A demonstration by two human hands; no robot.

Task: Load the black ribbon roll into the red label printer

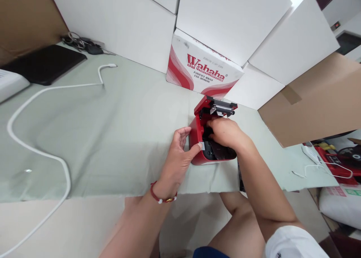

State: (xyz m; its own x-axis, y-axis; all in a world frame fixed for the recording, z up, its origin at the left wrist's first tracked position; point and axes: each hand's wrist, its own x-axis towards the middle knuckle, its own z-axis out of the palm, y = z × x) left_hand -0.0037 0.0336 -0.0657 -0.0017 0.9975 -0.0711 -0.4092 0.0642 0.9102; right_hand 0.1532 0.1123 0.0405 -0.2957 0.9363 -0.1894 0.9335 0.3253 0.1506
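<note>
A small red label printer [196, 142] stands on the cloth-covered table with its hinged lid [218, 106] raised, showing a dark roller and metal parts. My left hand [180, 151] grips its left wall, thumb over the front rim and fingers along the outer side. Beside that thumb is a small pale paper tab [203, 145]. My right hand [225, 132] reaches into the open black interior below the lid. Its fingers are curled and their tips are partly hidden, so what they hold cannot be made out. A dark flap or panel [222, 151] lies at the printer's front.
Behind the printer stands a Wahaha carton [203, 68] against white boxes [225, 21]. A white cable [53, 156] winds across the table's left side, near keys [84, 44] and a black flat object [47, 64]. At right leans a cardboard box [316, 100].
</note>
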